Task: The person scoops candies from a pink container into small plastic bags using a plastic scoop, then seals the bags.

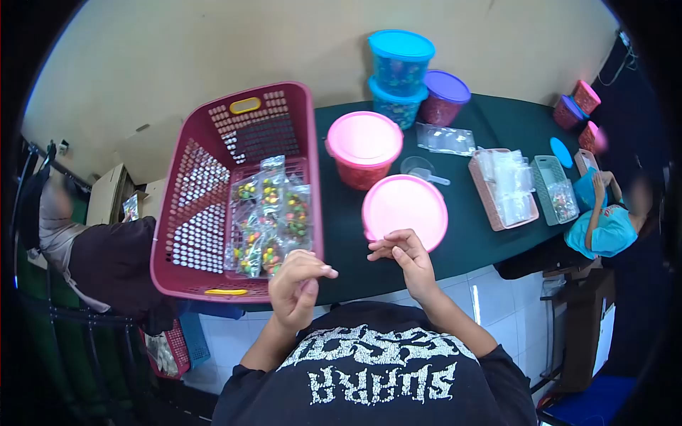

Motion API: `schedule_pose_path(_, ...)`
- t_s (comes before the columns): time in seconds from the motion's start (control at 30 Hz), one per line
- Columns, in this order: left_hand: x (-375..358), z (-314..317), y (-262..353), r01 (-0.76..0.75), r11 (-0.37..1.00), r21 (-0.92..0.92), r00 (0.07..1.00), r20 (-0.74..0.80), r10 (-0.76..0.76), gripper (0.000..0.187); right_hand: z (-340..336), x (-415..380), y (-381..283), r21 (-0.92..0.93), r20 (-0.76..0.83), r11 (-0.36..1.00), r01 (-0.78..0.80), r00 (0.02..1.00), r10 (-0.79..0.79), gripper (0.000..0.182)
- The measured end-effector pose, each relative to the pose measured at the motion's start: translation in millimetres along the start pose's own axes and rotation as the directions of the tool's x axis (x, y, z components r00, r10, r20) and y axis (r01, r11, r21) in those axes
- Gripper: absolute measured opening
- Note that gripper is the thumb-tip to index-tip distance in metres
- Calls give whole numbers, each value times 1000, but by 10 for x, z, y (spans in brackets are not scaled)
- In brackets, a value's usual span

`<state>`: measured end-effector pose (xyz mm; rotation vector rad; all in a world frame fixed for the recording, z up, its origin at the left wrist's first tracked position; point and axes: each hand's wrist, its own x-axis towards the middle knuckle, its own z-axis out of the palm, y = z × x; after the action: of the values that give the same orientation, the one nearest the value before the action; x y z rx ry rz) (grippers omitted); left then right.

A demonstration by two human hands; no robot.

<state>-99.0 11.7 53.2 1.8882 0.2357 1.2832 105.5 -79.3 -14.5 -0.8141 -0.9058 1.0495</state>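
Observation:
My left hand [295, 284] is raised at the front rim of the maroon plastic basket [307, 142], fingers bent, thumb apart, nothing in it. Clear packets of colorful candy-like pieces [270, 213] lie inside that basket. My right hand [408, 263] hovers at the near edge of a round pink lid [405, 211], overlapping it in this view, with its fingers apart and nothing held. Behind the lid stands a red tub with a pink lid [364, 142]. Beside them lies a clear plastic scoop [420, 170].
Blue-lidded tubs [399, 71] are stacked by the wall, beside a purple-lidded tub [445, 96]. Clear bags [446, 139] lie on the green table [455, 245]. A pink basket [485, 206] holds more bags. People sit at right [604, 227] and left [106, 263].

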Motion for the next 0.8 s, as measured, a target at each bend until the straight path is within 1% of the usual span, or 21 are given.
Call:
schedule_pose_path(0.03, 34, 177, -21, -4, 1000, -12, 1000, 7, 4, 18, -160, -106, -42, 9, -64, 999, -32, 997, 32, 21)
schedule_pose_path(0.07, 60, 359, -55, 6, 1000, -19, 998, 67, -5, 18, -311, -219, -99, 7, -140, 997, -73, 987, 74, 20)
schedule_pose_path(0.1, 77, 555, -82, 20, 999, -26, 992, 126, -17, 18, -499, -352, -127, 2, -153, 997, -72, 986, 71, 20)
schedule_pose_path(0.13, 89, 772, -102, 64, 998, -12, 990, 127, -62, 17, -711, -495, -137, 24, -216, 995, -93, 972, 96, 20)
schedule_pose_path(0.2, 22, 1202, -223, 230, 970, -83, 966, 142, -217, 18, -1069, -753, -245, 53, -355, 989, -136, 923, 146, 17)
schedule_pose_path(0.23, -10, 1425, -282, 325, 936, -133, 940, 155, -304, 20, -1259, -895, -282, 52, -370, 990, -133, 918, 143, 17)
schedule_pose_path(0.27, -20, 1638, -337, 330, 933, -141, 937, 172, -305, 20, -1465, -1045, -289, 64, -443, 986, -157, 881, 169, 16)
schedule_pose_path(0.3, -28, 1842, -387, 396, 903, -169, 912, 182, -366, 20, -1646, -1179, -310, 81, -514, 981, -179, 836, 195, 15)
schedule_pose_path(0.33, -46, 2032, -439, 461, 866, -194, 883, 196, -427, 21, -1792, -1300, -345, 89, -561, 983, -161, 807, 183, 13)
schedule_pose_path(0.37, -68, 2206, -501, 469, 861, -196, 877, 217, -429, 21, -1937, -1409, -378, 94, -579, 983, -157, 795, 182, 13)
schedule_pose_path(0.43, -126, 2523, -640, 557, 795, -239, 827, 245, -506, 21, -2203, -1607, -426, 111, -651, 978, -174, 731, 204, 13)
schedule_pose_path(0.5, -189, 2773, -762, 582, 769, -265, 810, 278, -517, 21, -2386, -1739, -467, 112, -683, 976, -187, 699, 212, 13)
schedule_pose_path(0.57, -236, 2969, -882, 667, 700, -254, 739, 342, -580, 21, -2534, -1823, -493, 132, -724, 973, -192, 651, 226, 13)
schedule_pose_path(0.6, -260, 3046, -954, 702, 666, -250, 703, 390, -594, 22, -2603, -1855, -498, 135, -728, 973, -190, 647, 227, 13)
schedule_pose_path(0.63, -277, 3123, -1023, 704, 667, -244, 701, 394, -594, 22, -2682, -1875, -491, 147, -734, 974, -173, 641, 225, 13)
schedule_pose_path(0.73, -300, 3294, -1261, 808, 550, -211, 563, 551, -616, 24, -2854, -1841, -480, 169, -752, 974, -148, 620, 224, 14)
schedule_pose_path(0.8, -296, 3394, -1357, 821, 539, -187, 539, 562, -627, 26, -2939, -1800, -477, 171, -767, 975, -139, 603, 221, 14)
